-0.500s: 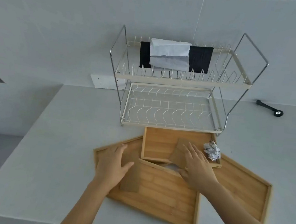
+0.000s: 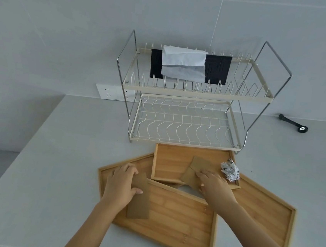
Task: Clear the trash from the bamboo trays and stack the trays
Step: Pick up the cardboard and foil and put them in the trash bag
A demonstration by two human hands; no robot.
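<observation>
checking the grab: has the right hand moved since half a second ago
Yes. The right hand has slid toward the person along the brown card piece, its fingertips now nearer the small tray's front rim, farther from the dish rack.

Right hand (image 2: 217,186) hides near end of cardboard strip (image 2: 197,167), left hand (image 2: 120,185) covers part of cardboard piece (image 2: 140,199), both forearms cut off at bottom edge, far-right black tool (image 2: 293,123) too small to ID.
</observation>
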